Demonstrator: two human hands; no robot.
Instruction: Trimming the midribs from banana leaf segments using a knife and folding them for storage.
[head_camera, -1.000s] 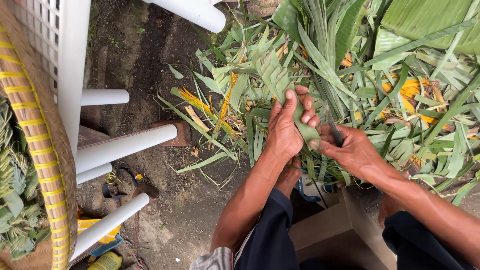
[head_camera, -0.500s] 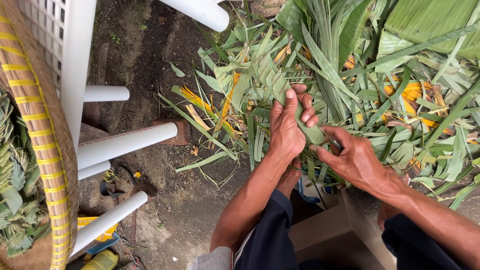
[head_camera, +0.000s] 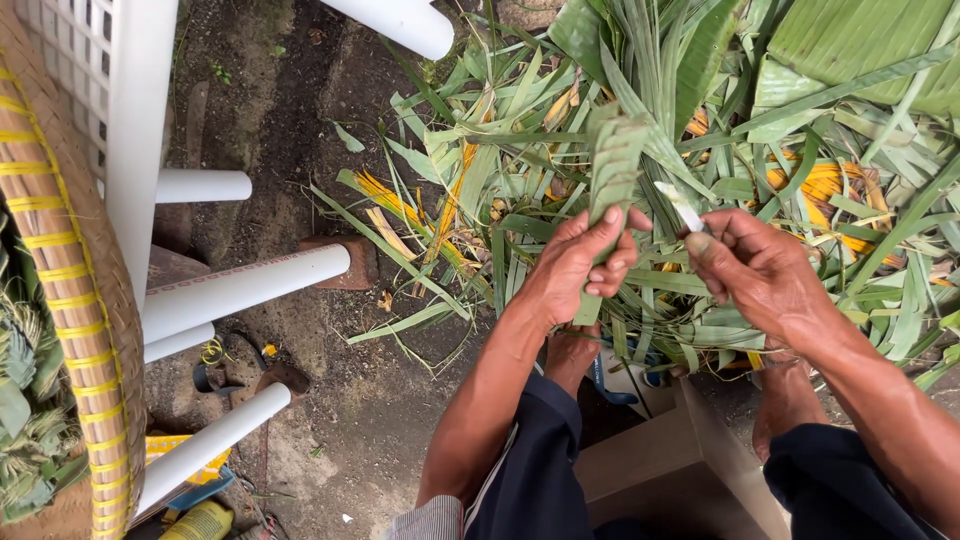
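Underfoot, bare dirt ground (head_camera: 300, 120) spreads to nine o'clock, and a heap of cut green leaves (head_camera: 850, 130) fills twelve to three. White chair legs (head_camera: 245, 285) cross left. The left hand (head_camera: 575, 265) clamps a folded leaf strip (head_camera: 612, 165); the right hand (head_camera: 760, 265) pinches a small knife (head_camera: 682, 205) just beside it.

Head-worn view — steeply downward, close over hands (head_camera: 680, 270)

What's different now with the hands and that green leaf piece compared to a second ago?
The right hand has let go of the woven leaf strip and drawn off to the right, now pinching a small knife. The left hand still grips the strip, held more upright. The leaf pile and white chair stayed put.
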